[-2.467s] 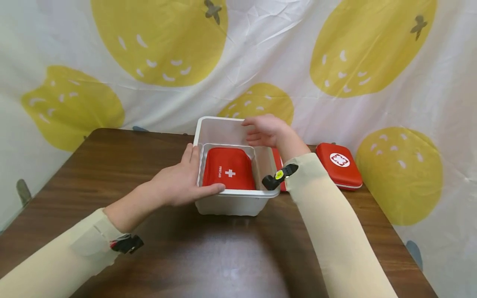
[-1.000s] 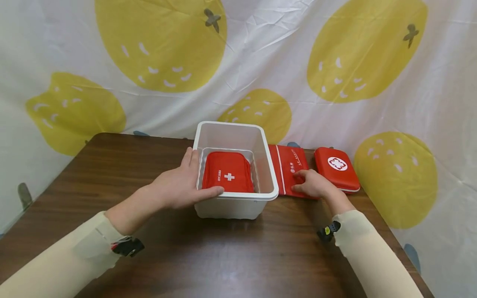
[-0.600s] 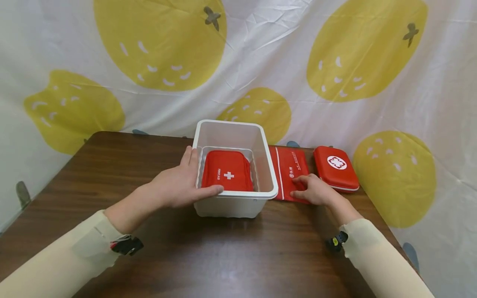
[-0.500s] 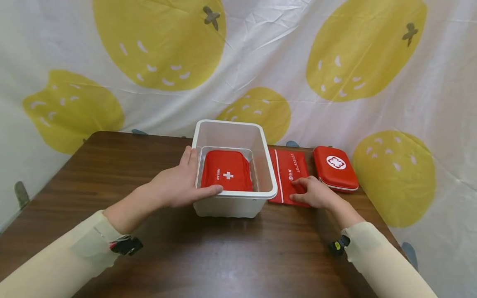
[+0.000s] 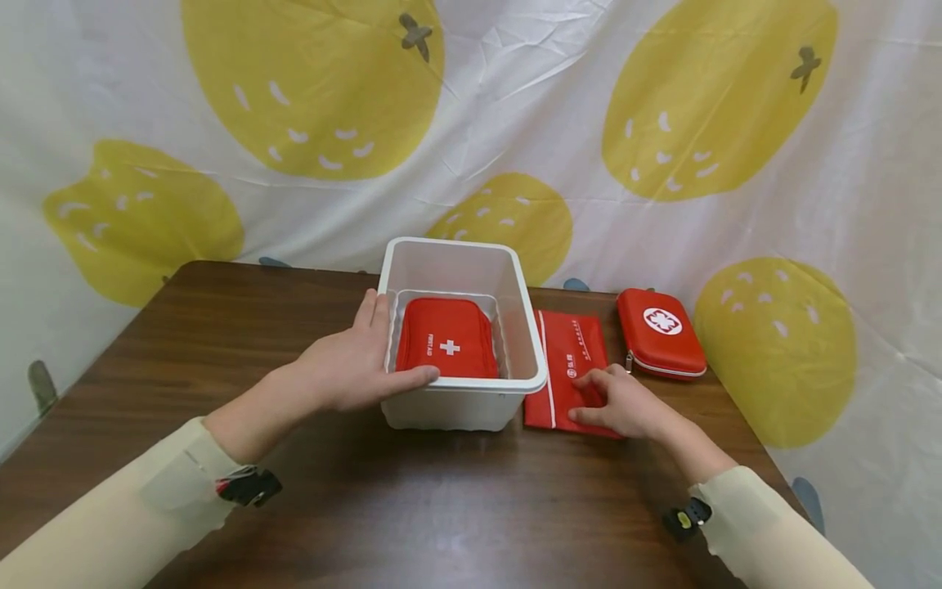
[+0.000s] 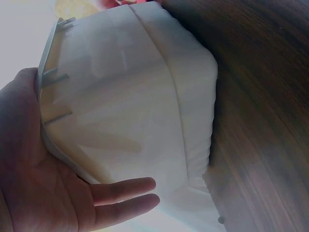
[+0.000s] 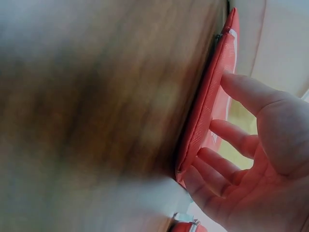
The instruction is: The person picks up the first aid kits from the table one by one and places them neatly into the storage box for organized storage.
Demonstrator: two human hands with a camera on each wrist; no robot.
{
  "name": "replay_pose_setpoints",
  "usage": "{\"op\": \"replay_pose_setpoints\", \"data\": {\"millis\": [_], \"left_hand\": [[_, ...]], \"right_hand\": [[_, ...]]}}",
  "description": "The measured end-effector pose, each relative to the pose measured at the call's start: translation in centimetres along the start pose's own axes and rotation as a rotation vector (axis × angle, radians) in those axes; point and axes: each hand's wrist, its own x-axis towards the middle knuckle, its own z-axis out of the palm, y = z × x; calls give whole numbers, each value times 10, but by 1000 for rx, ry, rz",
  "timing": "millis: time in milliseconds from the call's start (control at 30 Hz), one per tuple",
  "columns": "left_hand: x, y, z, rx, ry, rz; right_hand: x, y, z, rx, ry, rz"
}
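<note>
A white plastic bin (image 5: 456, 407) stands mid-table, and a red first aid pouch (image 5: 430, 327) with a white cross lies inside it. My left hand (image 5: 346, 364) rests on the bin's left side, its thumb along the front rim. In the left wrist view two straight fingers (image 6: 124, 190) lie beside the outer wall. To the right of the bin, a flat red pouch (image 5: 565, 331) with a white stripe lies on the table. My right hand (image 5: 621, 401) touches its top with the fingertips, fingers spread. In the right wrist view the fingertips press the pouch (image 7: 207, 101) without wrapping round it.
A red zippered hard case (image 5: 673, 348) with a round white emblem sits on the right of the wooden table (image 5: 441, 507), near its edge. A white curtain (image 5: 515, 106) with yellow fruit print hangs behind.
My right hand has gone from above the bin down onto the flat red pouch, which has slid toward me along the table. The left hand stays at the bin.
</note>
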Motion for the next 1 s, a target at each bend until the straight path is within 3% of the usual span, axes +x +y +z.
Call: {"op": "replay_pose_setpoints", "data": {"millis": [533,700,867,1000], "left_hand": [[0,0,2,-4,7,-5],[0,1,1,0,4,-6],[0,1,0,2,2,-3],[1,0,0,3,1,-5]], "right_hand": [[-22,-17,3,12,-68,49],[-24,-22,-7,24,-103,25],[-11,-18,-28,109,-98,49],[10,-12,-37,78,-48,129]]}}
